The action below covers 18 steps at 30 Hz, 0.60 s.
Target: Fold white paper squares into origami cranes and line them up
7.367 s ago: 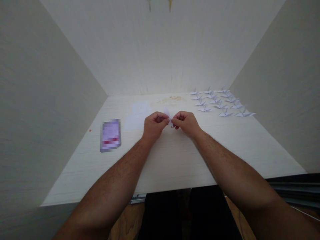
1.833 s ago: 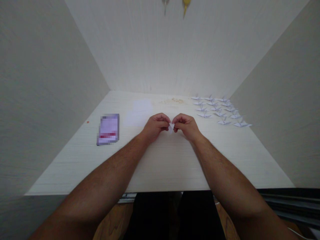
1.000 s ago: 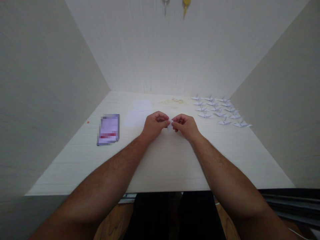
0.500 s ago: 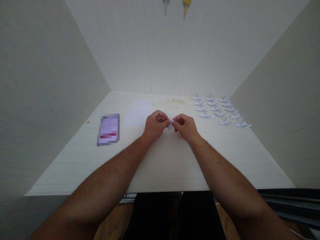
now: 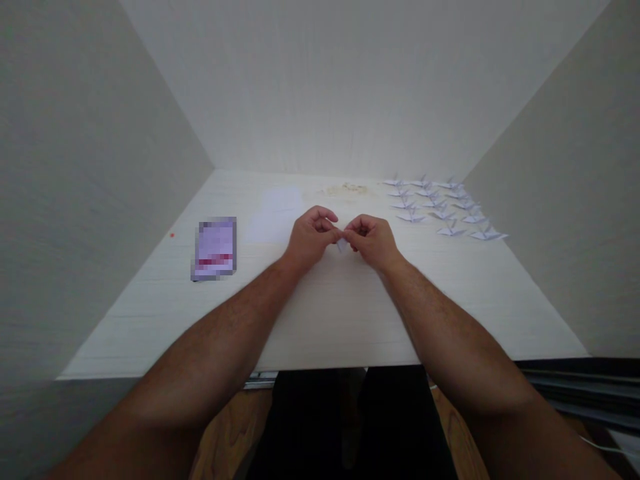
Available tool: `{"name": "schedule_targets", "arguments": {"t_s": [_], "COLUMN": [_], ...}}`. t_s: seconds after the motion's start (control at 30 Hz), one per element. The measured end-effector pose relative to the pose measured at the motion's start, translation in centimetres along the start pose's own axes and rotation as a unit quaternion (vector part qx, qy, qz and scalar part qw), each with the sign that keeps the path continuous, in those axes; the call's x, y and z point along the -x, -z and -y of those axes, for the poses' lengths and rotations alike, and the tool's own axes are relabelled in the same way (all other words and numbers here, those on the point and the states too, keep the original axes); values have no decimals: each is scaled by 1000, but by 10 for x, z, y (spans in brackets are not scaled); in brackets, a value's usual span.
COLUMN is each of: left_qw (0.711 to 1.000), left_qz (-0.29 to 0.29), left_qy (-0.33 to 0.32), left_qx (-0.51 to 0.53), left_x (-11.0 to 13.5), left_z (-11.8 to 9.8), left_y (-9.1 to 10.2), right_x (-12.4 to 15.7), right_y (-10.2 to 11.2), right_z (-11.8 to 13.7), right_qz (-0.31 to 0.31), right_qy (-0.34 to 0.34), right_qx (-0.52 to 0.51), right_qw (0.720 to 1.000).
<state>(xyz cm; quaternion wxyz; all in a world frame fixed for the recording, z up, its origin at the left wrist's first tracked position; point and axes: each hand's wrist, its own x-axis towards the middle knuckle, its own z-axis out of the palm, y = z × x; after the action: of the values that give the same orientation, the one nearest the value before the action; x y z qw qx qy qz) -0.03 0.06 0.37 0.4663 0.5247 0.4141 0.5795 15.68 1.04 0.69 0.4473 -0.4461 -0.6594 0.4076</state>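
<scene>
A small piece of folded white paper is held above the table between my two hands, mostly covered by the fingertips. My right hand pinches it between thumb and forefinger. From the other side my left hand has its thumb against the paper, with the index finger lifted away and the other fingers curled behind. To the right, several white paper cranes stand in rows on the table.
White paper sheets lie left of my hands. Farther left is a blurred purple-and-white item, with a tiny red speck beside it. Pale walls enclose the white table on three sides. Brownish stains mark its back.
My left index finger has lifted off the paper, while the thumbs have come together over it. The whole view has tilted slightly, so the hooks on the wall are out of sight.
</scene>
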Motion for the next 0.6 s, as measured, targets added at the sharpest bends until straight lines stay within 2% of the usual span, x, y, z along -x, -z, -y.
{"name": "schedule_targets", "arguments": {"t_s": [0.2, 0.4, 0.6], "left_qw": [1000, 1000, 1000], "left_qz": [-22, -20, -15], "left_qy": [4, 14, 10], "left_qx": [-19, 2, -20], "left_x": [0, 0, 1], "left_z": [3, 6, 5], "left_y": [0, 2, 2], "right_x": [-3, -3, -1], "right_y": [-3, -3, -3], "right_z": [-6, -11, -10], "right_qz": [-30, -91, -46], "right_qy": [-37, 33, 34], "right_qx": [-32, -5, -18], "right_qw": [998, 995, 998]}}
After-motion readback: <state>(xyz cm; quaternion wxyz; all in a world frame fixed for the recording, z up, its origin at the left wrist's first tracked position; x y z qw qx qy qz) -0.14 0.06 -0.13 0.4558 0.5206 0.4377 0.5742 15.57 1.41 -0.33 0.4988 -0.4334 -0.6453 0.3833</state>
